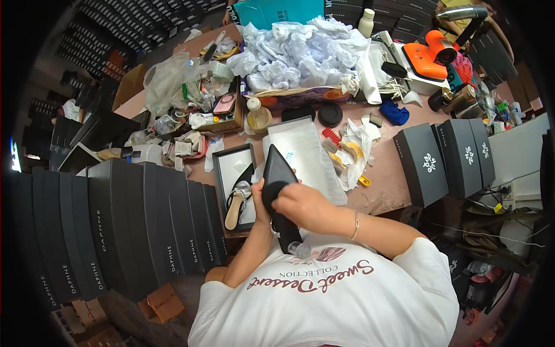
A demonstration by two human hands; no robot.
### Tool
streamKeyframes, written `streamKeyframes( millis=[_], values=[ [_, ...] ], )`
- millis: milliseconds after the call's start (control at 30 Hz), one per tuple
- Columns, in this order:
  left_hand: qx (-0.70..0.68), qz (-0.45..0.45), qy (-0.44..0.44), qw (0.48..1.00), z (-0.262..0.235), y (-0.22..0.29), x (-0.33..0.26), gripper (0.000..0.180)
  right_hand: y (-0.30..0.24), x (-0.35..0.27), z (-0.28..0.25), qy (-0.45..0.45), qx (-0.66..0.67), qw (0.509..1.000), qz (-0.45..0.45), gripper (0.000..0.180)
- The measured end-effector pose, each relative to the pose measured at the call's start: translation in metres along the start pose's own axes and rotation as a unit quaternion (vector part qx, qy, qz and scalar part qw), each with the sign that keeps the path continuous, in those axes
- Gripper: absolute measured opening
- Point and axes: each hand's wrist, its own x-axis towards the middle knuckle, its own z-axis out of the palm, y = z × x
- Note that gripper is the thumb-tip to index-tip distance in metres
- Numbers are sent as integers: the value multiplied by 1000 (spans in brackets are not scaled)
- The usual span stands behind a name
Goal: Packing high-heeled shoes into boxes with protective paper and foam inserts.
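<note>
My left hand [261, 205] is closed around a black pointed-toe high-heeled shoe [280, 165]. The shoe is turned sole up, toe pointing away from me, its clear heel [299, 250] near my shirt. A bit of sparkling strap shows at its side. My right hand [306, 207] is closed over the middle of the sole, pressing a dark, soft-looking piece against it; its kind cannot be made out. Just left, an open black shoe box [218, 173] contains the matching shoe [236, 207], with a beige insole and jewelled strap. Behind the held shoe lies an open box part with white tissue paper [315, 153].
Black shoe boxes stand in rows at left [124, 225] and right [425, 165]. Crumpled white paper [300, 55] fills a carton at the back. A bottle of yellowish liquid [258, 115], a blue cloth [394, 113], an orange device [430, 56] and a yellow-handled tool [363, 181] lie around the table.
</note>
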Motion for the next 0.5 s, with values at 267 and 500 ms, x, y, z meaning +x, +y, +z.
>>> streamKeyframes(
  millis=[267,500],
  values=[
    [5,9,86,996,-8,-3,-5,62,41,30,5,111,9,992,55,15],
    [-62,-4,45,997,-18,1,-14,81,1,-27,16,-120,99,986,-58,22]
  ],
)
